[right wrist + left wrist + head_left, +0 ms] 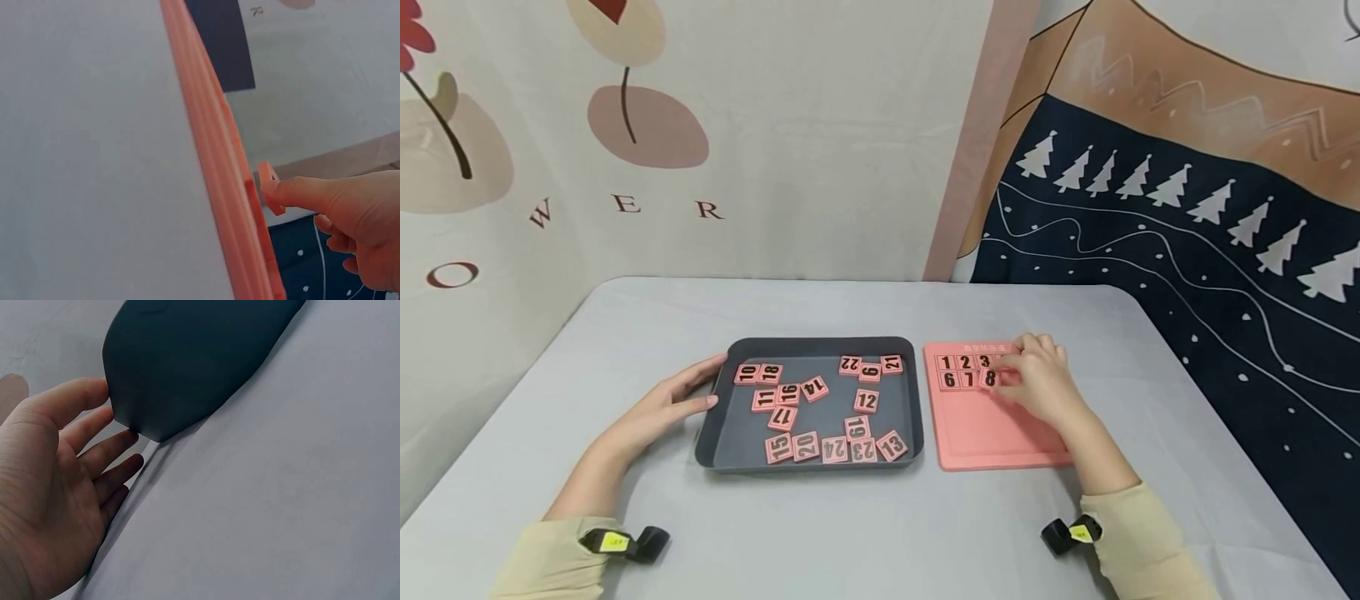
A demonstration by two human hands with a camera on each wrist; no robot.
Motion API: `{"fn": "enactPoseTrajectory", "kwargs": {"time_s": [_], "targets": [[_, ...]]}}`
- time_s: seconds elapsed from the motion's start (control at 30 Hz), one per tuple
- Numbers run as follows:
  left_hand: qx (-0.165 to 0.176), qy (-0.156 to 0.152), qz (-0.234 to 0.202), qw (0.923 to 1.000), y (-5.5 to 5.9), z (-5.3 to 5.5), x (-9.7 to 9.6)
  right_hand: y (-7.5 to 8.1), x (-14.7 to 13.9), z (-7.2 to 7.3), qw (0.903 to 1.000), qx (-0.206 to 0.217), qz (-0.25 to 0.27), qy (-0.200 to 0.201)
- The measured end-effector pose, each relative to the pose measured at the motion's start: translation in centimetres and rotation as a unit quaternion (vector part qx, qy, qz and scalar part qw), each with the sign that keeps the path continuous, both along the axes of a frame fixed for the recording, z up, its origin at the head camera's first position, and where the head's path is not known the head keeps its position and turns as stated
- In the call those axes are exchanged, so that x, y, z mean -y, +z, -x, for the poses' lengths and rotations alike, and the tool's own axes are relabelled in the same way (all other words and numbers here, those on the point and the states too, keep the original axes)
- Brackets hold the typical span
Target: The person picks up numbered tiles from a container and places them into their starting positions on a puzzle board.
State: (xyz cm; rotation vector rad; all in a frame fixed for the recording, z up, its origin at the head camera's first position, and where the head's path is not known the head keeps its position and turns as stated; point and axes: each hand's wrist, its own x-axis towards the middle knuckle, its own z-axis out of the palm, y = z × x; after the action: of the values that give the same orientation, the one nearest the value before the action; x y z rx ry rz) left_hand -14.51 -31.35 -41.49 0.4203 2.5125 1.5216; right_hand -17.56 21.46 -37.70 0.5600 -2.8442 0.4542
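Observation:
In the head view my right hand (pixel 1037 379) pinches a pink number tile marked 8 (pixel 988 378) above the pink number board (pixel 992 429). The right wrist view shows that tile (pixel 267 178) tilted at the thumb of my right hand (pixel 356 212), just off the board's edge (pixel 209 144). Tiles 1, 2, 3, 6 and 7 (pixel 968 380) sit in two rows at the board's top; my fingers hide the top row's right end. My left hand (pixel 658 408) touches the left rim of the dark grey tray (pixel 730 433) with extended fingers, also seen in the left wrist view.
Several loose pink number tiles (pixel 788 393) lie at mixed angles in the tray, such as tile 12 (pixel 866 402). Tray and board stand side by side with a narrow gap on a white-covered table (pixel 850 533). Patterned cloths (pixel 820 167) hang behind.

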Motion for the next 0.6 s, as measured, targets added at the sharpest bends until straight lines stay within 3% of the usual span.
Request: {"fn": "enactPoseTrajectory", "kwargs": {"time_s": [0.6], "targets": [[-0.001, -0.001, 0.000, 1.0000, 0.01, 0.02, 0.01, -0.84, -0.64, 0.57, 0.9992, 0.026, -0.029, 0.009]]}}
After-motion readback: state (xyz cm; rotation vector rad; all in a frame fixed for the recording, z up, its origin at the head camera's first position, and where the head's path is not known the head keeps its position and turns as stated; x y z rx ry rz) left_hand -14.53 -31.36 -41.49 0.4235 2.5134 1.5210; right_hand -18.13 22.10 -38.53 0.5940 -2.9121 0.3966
